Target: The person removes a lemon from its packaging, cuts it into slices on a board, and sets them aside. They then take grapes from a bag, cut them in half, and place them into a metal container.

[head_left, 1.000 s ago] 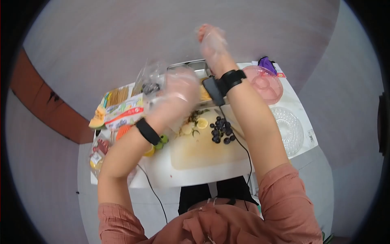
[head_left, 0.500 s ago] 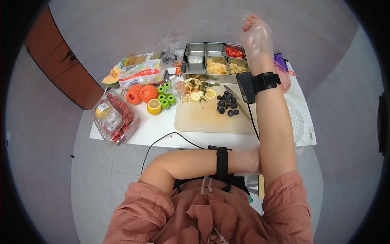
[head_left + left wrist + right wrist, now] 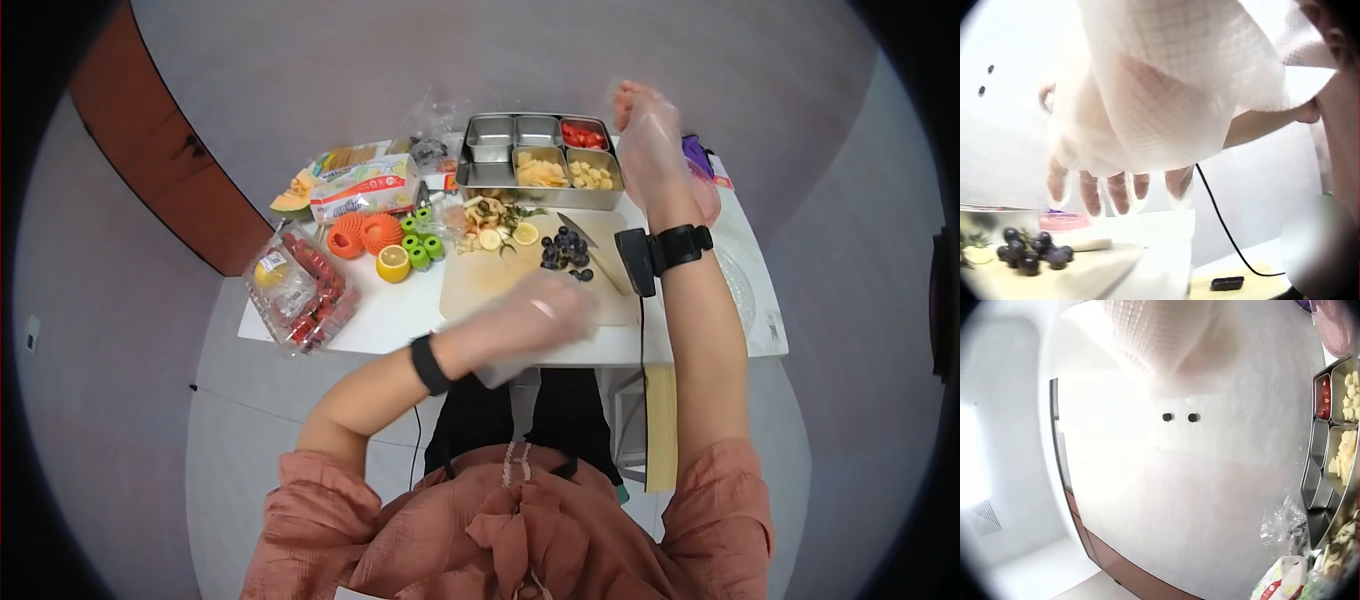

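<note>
My left hand (image 3: 540, 312), in a clear plastic glove, is blurred over the front edge of the cutting board (image 3: 480, 290). Its fingers (image 3: 1119, 194) hang down apart with nothing between them in the left wrist view. The bunch of dark grapes (image 3: 566, 250) lies just beyond it on the board, beside a knife (image 3: 605, 265). My right hand (image 3: 652, 140), gloved the same way, is raised past the right end of the steel tray (image 3: 540, 197), its fingers loosely bent and holding nothing visible. In the right wrist view only a blurred part of this hand shows.
Fruit scraps and lemon pieces (image 3: 490, 238) lie on the board. The tray's pans hold cut fruit. To the left are a halved lemon (image 3: 393, 264), orange foam-netted fruit (image 3: 362, 235), green rolls (image 3: 423, 247) and a clear fruit box (image 3: 300, 290). A black cable (image 3: 1225, 231) hangs down.
My left hand has swung back from under the right forearm to the board's front edge. My right hand stays raised, slightly lower in view.
</note>
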Tool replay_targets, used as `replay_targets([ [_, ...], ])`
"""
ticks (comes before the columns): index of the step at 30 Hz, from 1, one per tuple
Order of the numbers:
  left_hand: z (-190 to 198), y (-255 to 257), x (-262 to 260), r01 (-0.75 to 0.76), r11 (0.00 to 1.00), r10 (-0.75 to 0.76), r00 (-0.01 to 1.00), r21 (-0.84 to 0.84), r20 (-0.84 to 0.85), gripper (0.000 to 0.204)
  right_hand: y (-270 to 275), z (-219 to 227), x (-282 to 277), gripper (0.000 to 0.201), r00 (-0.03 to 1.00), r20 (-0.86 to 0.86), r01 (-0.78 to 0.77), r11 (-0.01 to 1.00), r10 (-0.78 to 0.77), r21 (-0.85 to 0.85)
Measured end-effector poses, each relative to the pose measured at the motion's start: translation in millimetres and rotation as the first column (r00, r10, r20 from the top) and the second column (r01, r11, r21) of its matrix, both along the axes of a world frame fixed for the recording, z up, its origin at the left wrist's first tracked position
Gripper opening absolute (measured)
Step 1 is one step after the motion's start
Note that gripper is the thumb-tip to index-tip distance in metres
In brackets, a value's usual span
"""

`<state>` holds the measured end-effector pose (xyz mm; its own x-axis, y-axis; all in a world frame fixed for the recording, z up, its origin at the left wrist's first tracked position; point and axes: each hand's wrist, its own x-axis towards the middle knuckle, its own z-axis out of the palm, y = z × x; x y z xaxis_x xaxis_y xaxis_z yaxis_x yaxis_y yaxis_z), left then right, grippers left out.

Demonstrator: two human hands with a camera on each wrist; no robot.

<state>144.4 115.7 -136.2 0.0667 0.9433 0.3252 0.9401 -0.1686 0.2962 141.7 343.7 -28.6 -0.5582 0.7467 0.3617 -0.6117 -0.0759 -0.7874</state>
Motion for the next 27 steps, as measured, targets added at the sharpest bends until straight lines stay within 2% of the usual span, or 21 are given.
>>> replay_targets([
  [1,8.1,-7.3,-22.2,-0.055,0.997,0.055,0.998,-0.059,-0.004,0.029,1.1,-4.2,-4.0,0.025,0.99,0.141,-0.037,0.992,0.02,0.122],
  [2,19.5,-14.8,-43.5,-0.096,0.995,0.095,0.987,0.004,0.133,0.022,-1.1,-8.3,-9.9,0.025,0.991,0.133,-0.039,0.992,0.022,0.123],
  [3,31.2,-21.9,-66.1,-0.143,0.988,0.122,0.955,0.062,0.271,0.017,-6.1,-12.6,-18.1,0.024,0.954,0.29,-0.16,0.949,0.078,0.27],
  [5,54.2,-35.6,-121.4,-0.276,0.96,0.277,0.901,-0.049,0.334,0.022,-13.8,-23.9,-46.6,0.026,0.848,0.527,-0.366,0.779,0.055,0.509],
  [6,52.4,-37.4,-156.0,-0.39,0.921,0.368,0.863,-0.007,0.347,0.024,-16.9,-31.5,-64.8,0.027,0.805,0.593,-0.439,0.664,-0.008,0.605],
  [7,48.8,-34.2,-186.5,-0.497,0.867,0.452,0.814,0.034,0.365,0.027,-19.6,-38.0,-80.3,0.03,0.809,0.582,-0.482,0.473,-0.084,0.737],
  [8,68.6,-29.4,-196.6,-0.651,0.756,0.649,0.732,-0.069,0.21,0.029,-31.1,-44.5,-94.9,0.028,0.831,0.505,-0.444,0.269,-0.232,0.855],
  [9,87.7,-25.0,-206.2,-0.786,0.603,0.796,0.604,-0.135,0.033,0.033,-42.2,-51.7,-108.9,0.031,0.858,0.4,-0.377,0.134,-0.323,0.916],
  [10,84.0,-18.3,-229.2,-0.788,0.603,0.796,0.604,-0.124,0.029,0.033,-44.7,-64.4,-132.8,0.032,0.843,0.412,-0.423,0.046,-0.346,0.905],
  [11,69.0,-9.8,-260.2,-0.852,0.522,0.848,0.524,-0.051,-0.076,0.043,-45.2,-73.4,-155.4,0.034,0.828,0.419,-0.466,-0.042,-0.373,0.884],
  [12,57.0,-2.3,-286.5,-0.899,0.438,0.888,0.427,0.031,-0.171,0.056,-48.3,-76.1,-169.3,0.034,0.832,0.408,-0.456,-0.047,-0.375,0.889],
  [13,48.8,2.9,-301.8,-0.898,0.437,0.889,0.425,0.042,-0.171,0.056,-52.8,-80.1,-179.6,0.036,0.873,0.364,-0.413,-0.097,-0.325,0.905],
  [14,41.5,7.5,-309.7,-0.897,0.432,0.894,0.411,0.1,-0.177,0.066,-54.7,-84.1,-191.9,0.038,0.908,0.318,-0.366,-0.146,-0.272,0.919],
  [16,33.3,18.7,-325.6,-0.9,0.409,0.904,0.378,0.151,-0.2,0.089,-54.8,-93.8,-219.4,0.039,0.924,0.311,-0.351,-0.169,-0.222,0.921],
  [19,33.4,28.8,-332.5,-0.891,0.429,0.898,0.402,0.148,-0.18,0.078,-52.0,-105.0,-249.3,0.039,0.946,0.277,-0.311,-0.23,-0.168,0.922],
  [20,29.3,29.4,-342.0,-0.891,0.431,0.896,0.404,0.141,-0.182,0.078,-50.5,-109.3,-259.5,0.04,0.964,0.201,-0.247,-0.304,-0.175,0.92],
  [21,24.2,27.1,-351.6,-0.859,0.494,0.861,0.461,0.137,-0.215,0.07,-48.4,-114.7,-267.7,0.042,0.976,0.127,-0.186,-0.376,-0.176,0.908],
  [22,24.4,27.3,-353.5,-0.821,0.556,0.82,0.517,0.129,-0.246,0.064,-47.2,-113.8,-271.8,0.042,0.975,0.137,-0.195,-0.37,-0.177,0.908],
  [24,23.3,29.7,-354.6,-0.833,0.539,0.828,0.499,0.121,-0.254,0.058,-45.5,-112.6,-278.4,0.05,0.897,0.296,-0.406,-0.344,-0.329,0.847],
  [25,25.9,29.3,-352.2,-0.845,0.519,0.84,0.476,0.128,-0.259,0.053,-45.5,-111.2,-281.2,0.05,0.895,0.309,-0.414,-0.339,-0.323,0.845],
  [27,23.5,28.8,-357.0,-0.856,0.501,0.852,0.463,0.126,-0.243,0.052,-46.3,-107.2,-284.7,0.056,0.831,0.382,-0.473,-0.152,-0.405,0.868],
])
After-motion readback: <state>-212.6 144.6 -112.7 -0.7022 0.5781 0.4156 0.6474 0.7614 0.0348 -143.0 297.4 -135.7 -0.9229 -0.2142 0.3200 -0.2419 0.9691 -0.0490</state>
